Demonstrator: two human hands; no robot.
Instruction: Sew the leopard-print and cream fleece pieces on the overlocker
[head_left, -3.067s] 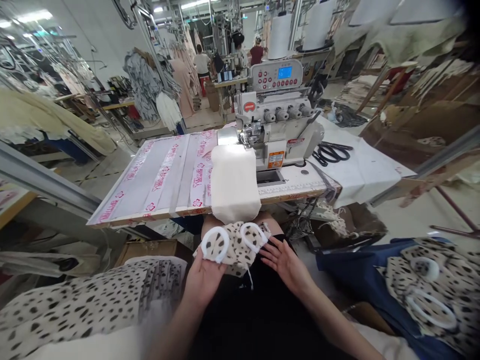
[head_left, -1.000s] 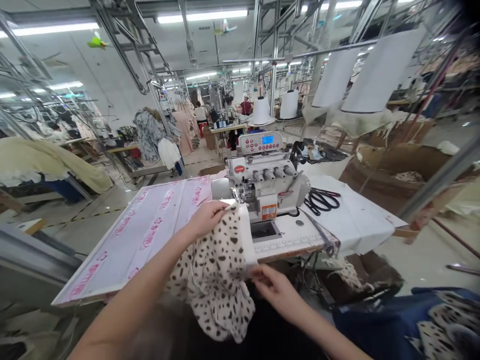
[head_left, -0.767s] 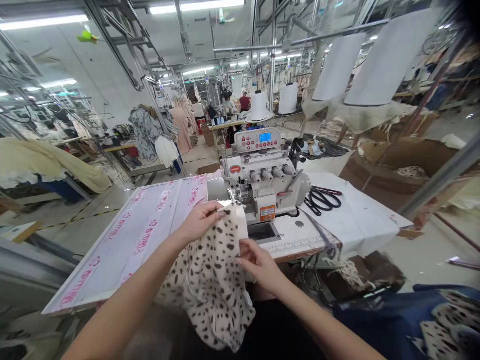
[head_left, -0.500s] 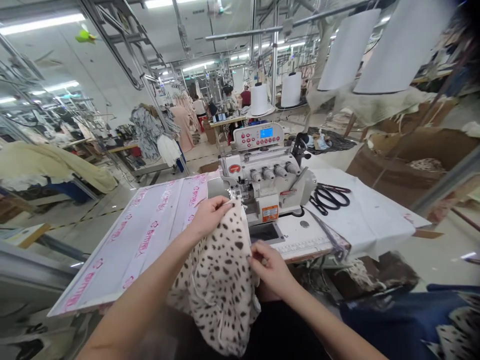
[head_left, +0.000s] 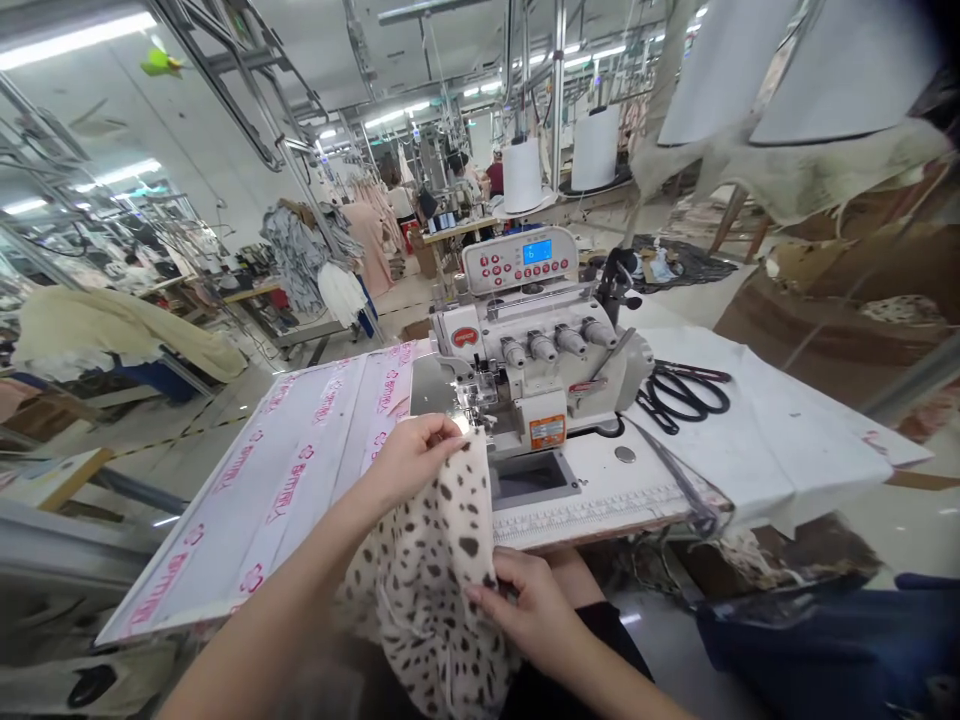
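Note:
A cream fabric with dark spots (head_left: 442, 560) hangs from the front of the overlock sewing machine (head_left: 540, 340) down over my lap. My left hand (head_left: 416, 455) pinches its upper edge, close to the lit presser foot (head_left: 472, 400). Lower down, my right hand (head_left: 525, 595) grips the right edge between thumb and fingers. The stretch of edge between both hands runs nearly straight. Whether the top corner lies under the presser foot I cannot tell.
Black-handled scissors (head_left: 686, 390) lie right of the machine on a white-covered tabletop (head_left: 780, 430). White thread cones (head_left: 523, 175) stand behind. Printed plastic sheeting (head_left: 300, 470) covers the left tabletop. A cardboard box (head_left: 847, 290) is at the right. People work in the distance.
My right hand has moved down along the fabric edge, and my left hand sits slightly lower. The fabric's top has come down a little from the needle area. The camera view has shifted slightly.

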